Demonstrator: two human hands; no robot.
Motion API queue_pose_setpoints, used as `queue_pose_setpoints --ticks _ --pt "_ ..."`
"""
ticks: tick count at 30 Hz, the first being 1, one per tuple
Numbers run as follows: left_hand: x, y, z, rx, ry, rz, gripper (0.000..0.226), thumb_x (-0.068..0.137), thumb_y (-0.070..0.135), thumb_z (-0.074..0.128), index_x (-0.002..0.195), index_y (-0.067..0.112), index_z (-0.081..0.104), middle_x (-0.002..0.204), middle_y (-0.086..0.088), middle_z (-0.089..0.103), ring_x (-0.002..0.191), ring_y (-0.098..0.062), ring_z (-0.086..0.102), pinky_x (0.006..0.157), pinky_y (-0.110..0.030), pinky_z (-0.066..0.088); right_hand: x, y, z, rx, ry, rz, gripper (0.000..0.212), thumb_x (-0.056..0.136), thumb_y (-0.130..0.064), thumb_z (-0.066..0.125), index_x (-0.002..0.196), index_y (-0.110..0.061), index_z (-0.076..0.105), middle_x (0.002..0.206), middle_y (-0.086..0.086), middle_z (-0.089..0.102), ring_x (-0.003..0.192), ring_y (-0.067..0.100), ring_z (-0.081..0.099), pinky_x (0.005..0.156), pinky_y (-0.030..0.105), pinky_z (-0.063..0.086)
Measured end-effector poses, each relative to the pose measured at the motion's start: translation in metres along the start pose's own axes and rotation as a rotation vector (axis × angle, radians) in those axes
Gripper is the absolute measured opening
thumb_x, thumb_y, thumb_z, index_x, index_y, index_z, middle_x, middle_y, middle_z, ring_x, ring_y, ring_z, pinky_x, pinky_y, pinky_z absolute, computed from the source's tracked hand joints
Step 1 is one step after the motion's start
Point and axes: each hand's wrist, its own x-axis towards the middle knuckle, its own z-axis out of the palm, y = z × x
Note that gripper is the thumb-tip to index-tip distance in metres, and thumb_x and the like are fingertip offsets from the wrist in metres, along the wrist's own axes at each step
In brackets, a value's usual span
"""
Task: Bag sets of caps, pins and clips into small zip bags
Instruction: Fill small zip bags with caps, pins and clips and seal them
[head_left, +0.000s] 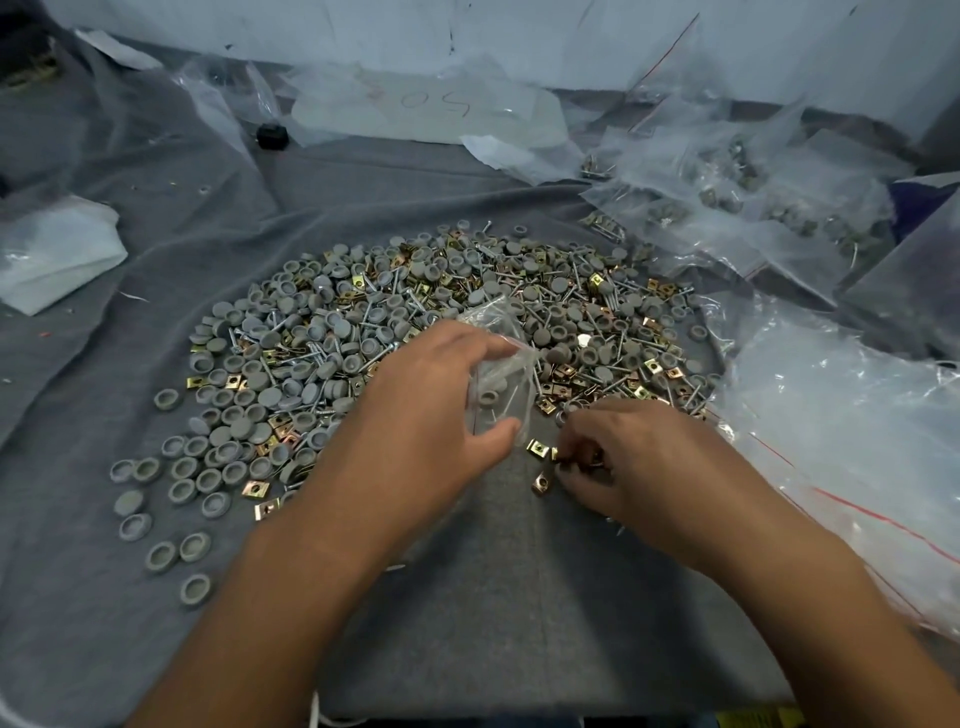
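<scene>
A wide heap of grey round caps (270, 384), silver pins (374, 312) and brass clips (602, 283) lies on the grey cloth. My left hand (431, 415) grips a small clear zip bag (501, 384) upright at the heap's near edge; a grey cap and a pin show inside it. Just to its right, my right hand (628, 462) has its fingers curled down on the cloth, pinching brass clips (563, 460). Two more loose clips (540, 480) lie beside its fingertips.
Filled zip bags (737, 208) pile up at the back right. A stack of large clear bags with red lines (841, 431) lies at the right. Crumpled plastic sheets (426, 109) sit at the back, a white wad (52, 254) at the left, a black knob (271, 136) behind.
</scene>
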Motion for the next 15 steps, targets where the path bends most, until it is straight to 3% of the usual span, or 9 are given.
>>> queue_pose_setpoints --ticks 2,6,10,15 --pt "0.0 0.0 0.001 0.009 -0.001 0.001 0.059 0.076 0.041 0.071 0.132 0.03 0.057 0.119 0.023 0.052 0.088 0.018 0.041 0.079 -0.004 0.033 0.001 0.0 0.001 0.011 0.03 0.005 0.01 0.092 -0.038 0.062 0.099 -0.034 0.067 0.093 -0.016 0.059 0.086 0.008 0.06 0.073 0.03 0.053" --pt "0.0 0.001 0.001 0.009 -0.016 0.002 0.057 0.078 0.039 0.074 0.131 0.031 0.057 0.116 0.026 0.047 0.09 0.014 0.044 0.083 -0.004 0.032 0.005 0.004 -0.008 0.276 0.183 0.041 0.007 0.09 -0.031 0.065 0.093 -0.034 0.07 0.088 -0.019 0.062 0.083 -0.002 0.059 0.072 0.008 0.041" --pt "0.001 0.002 0.002 -0.001 -0.013 0.003 0.057 0.078 0.037 0.077 0.131 0.029 0.058 0.113 0.026 0.047 0.088 0.015 0.044 0.078 -0.006 0.034 0.005 -0.008 -0.019 0.409 0.51 -0.104 0.007 0.094 -0.02 0.066 0.098 -0.021 0.071 0.092 -0.014 0.064 0.086 -0.001 0.059 0.076 0.007 0.04" --pt "0.001 0.002 0.003 -0.03 -0.025 0.013 0.057 0.076 0.044 0.071 0.13 0.031 0.058 0.109 0.026 0.048 0.088 0.019 0.044 0.071 -0.005 0.036 0.01 -0.022 -0.015 0.337 0.659 -0.196 0.007 0.091 -0.01 0.075 0.097 -0.008 0.075 0.093 -0.001 0.07 0.083 0.0 0.058 0.079 0.005 0.038"
